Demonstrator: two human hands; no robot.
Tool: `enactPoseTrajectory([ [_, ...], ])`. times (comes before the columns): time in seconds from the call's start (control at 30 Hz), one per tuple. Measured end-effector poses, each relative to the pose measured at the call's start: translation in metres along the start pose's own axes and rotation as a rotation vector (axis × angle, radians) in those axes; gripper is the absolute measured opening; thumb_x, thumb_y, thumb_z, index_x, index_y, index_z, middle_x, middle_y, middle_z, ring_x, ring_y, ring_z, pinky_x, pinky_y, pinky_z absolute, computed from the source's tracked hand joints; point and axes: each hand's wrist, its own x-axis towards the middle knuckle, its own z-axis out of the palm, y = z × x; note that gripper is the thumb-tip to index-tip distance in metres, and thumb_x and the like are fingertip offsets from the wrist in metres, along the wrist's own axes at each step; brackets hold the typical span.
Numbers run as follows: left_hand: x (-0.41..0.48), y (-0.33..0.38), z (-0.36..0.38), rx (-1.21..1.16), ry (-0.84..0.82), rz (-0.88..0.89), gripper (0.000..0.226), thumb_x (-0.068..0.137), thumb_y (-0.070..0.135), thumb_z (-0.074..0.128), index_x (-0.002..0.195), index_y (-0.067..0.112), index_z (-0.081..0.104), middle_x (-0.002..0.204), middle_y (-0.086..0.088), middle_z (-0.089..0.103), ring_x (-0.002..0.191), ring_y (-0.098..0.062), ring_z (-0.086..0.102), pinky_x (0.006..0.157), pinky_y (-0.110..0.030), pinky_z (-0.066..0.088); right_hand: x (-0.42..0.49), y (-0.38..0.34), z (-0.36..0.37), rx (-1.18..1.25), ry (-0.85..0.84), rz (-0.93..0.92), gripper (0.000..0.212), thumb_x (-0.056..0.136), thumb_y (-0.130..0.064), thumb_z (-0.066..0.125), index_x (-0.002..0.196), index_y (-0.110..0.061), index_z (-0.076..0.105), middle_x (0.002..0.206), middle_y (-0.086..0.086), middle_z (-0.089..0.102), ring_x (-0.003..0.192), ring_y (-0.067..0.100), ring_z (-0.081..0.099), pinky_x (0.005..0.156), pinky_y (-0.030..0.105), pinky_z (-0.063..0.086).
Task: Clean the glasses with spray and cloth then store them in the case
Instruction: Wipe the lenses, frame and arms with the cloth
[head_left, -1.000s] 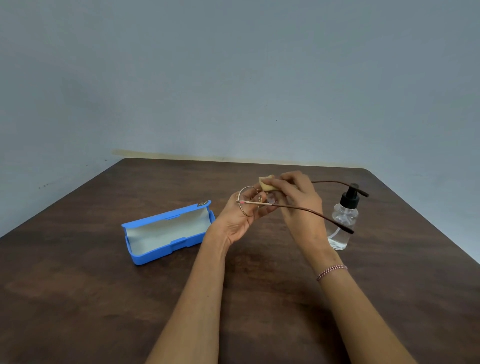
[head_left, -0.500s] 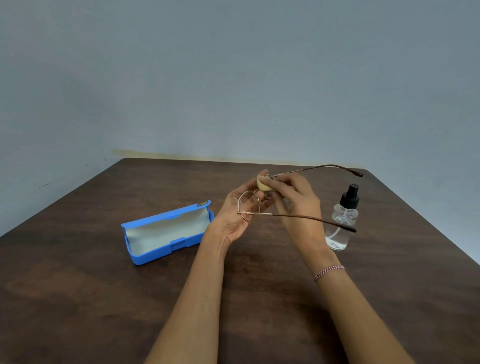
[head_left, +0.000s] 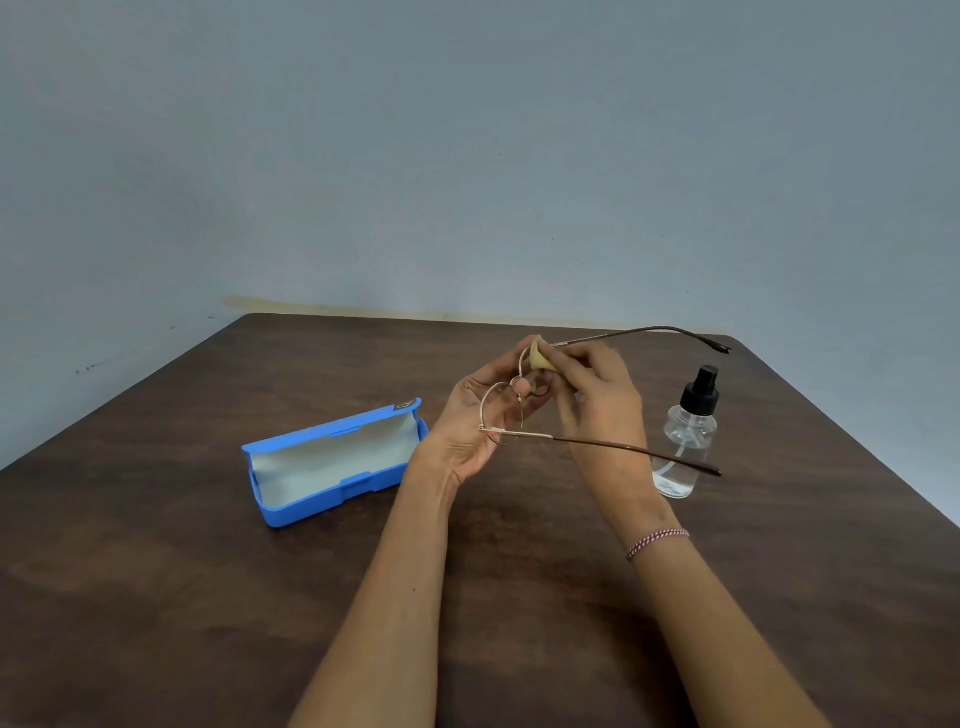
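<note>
Our left hand (head_left: 475, 421) grips the glasses (head_left: 519, 433); our right hand (head_left: 595, 400) pinches the beige cloth (head_left: 542, 359) on their far lens. Open blue case (head_left: 317, 512) left of glasses, spray bottle (head_left: 685, 441) right.

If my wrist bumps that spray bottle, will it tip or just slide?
Probably tips: the spray bottle stands tall on a narrow base. It seems to hold little liquid, so it is likely light and easily knocked. Its round body would probably roll across the table once down.

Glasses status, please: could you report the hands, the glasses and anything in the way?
Left hand holds thin gold wire-rimmed glasses. Right hand pinches small yellow cloth against them. Open blue plastic case empty, nothing in the way.
</note>
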Motion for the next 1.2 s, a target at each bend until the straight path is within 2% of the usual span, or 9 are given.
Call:
enactPoseTrajectory([
  [0.1,-0.0011,0.0006,0.0013,0.0,0.028,-0.017,0.05,0.064,0.018,0.085,0.111,0.02,0.069,0.105,-0.002,0.071,0.096,-0.015,0.067,0.081,-0.027,0.054,0.0009,-0.0014,-0.0009,-0.017,0.01,0.038,0.026,0.081,0.002,0.063,0.106,-0.003,0.068,0.091,0.008,0.059,0.085,0.025,0.057,0.072,0.017,0.042],
  [0.27,-0.0002,0.0012,0.0002,-0.003,0.014,-0.016,0.064,0.048,0.031,0.092,0.108,0.022,0.071,0.105,-0.001,0.07,0.094,-0.014,0.067,0.085,-0.028,0.054,-0.0006,-0.001,-0.0007,0.019,-0.016,-0.016,0.028,0.083,-0.001,0.059,0.109,-0.004,0.067,0.093,0.009,0.059,0.089,0.021,0.055,0.075,0.018,0.043],
  [0.4,-0.0009,-0.0001,0.0022,-0.001,-0.006,-0.012,0.06,0.059,0.023,0.087,0.115,0.016,0.067,0.113,-0.006,0.068,0.103,-0.017,0.064,0.09,-0.029,0.052,-0.0001,0.0025,0.0036,-0.047,0.013,0.028,0.028,0.085,0.0,0.058,0.112,-0.003,0.066,0.092,0.011,0.058,0.087,0.022,0.052,0.074,0.016,0.039],
  [0.57,-0.0006,-0.0008,0.0003,0.034,0.064,-0.018,0.036,0.078,0.001,0.066,0.112,0.015,0.067,0.107,-0.003,0.07,0.101,-0.015,0.066,0.081,-0.026,0.054,0.0003,-0.0005,0.0002,-0.051,-0.001,0.077,0.023,0.082,0.0,0.062,0.104,-0.003,0.068,0.088,0.007,0.059,0.083,0.024,0.057,0.069,0.02,0.042],
  [0.77,-0.0003,-0.0032,-0.0019,0.006,0.029,-0.034,0.059,0.053,0.025,0.088,0.108,0.017,0.071,0.105,-0.006,0.07,0.096,-0.017,0.067,0.081,-0.028,0.055,0.0002,-0.0033,-0.0018,0.025,-0.028,0.035,0.026,0.084,-0.003,0.061,0.109,-0.007,0.068,0.092,0.006,0.06,0.087,0.016,0.054,0.075,0.014,0.039],
  [0.83,0.0006,-0.0041,-0.0011,0.016,0.039,-0.039,0.053,0.057,0.02,0.086,0.108,0.016,0.071,0.104,-0.007,0.07,0.096,-0.019,0.066,0.081,-0.029,0.055,0.0008,-0.0014,-0.0023,-0.016,-0.006,0.063,0.025,0.084,-0.001,0.063,0.108,-0.007,0.068,0.089,0.006,0.059,0.084,0.016,0.053,0.072,0.013,0.038],
  [1.0,0.0009,-0.004,-0.0014,-0.004,0.115,0.0,0.034,0.074,0.004,0.061,0.103,0.016,0.072,0.104,-0.011,0.067,0.092,-0.022,0.063,0.077,-0.028,0.057,0.0,-0.0018,-0.0036,-0.045,-0.077,0.136,0.019,0.084,-0.005,0.064,0.103,-0.006,0.068,0.09,0.006,0.059,0.084,0.021,0.058,0.068,0.026,0.046],
  [1.07,0.0009,-0.0031,-0.0035,0.018,0.132,0.003,0.031,0.076,0.006,0.061,0.102,0.018,0.073,0.11,-0.016,0.061,0.094,-0.023,0.061,0.077,-0.027,0.056,-0.0006,-0.0027,-0.0041,-0.022,-0.106,0.11,0.019,0.084,-0.006,0.064,0.102,-0.006,0.067,0.09,0.006,0.058,0.083,0.021,0.057,0.069,0.026,0.047],
  [1.2,0.0,-0.0038,-0.0064,0.051,0.096,-0.034,0.036,0.072,0.017,0.07,0.107,0.021,0.07,0.106,-0.007,0.068,0.094,-0.018,0.066,0.08,-0.027,0.056,-0.0004,-0.0063,-0.0038,0.122,-0.097,0.093,0.019,0.084,-0.003,0.064,0.102,-0.008,0.069,0.092,0.003,0.059,0.084,0.012,0.056,0.073,0.017,0.046],
])
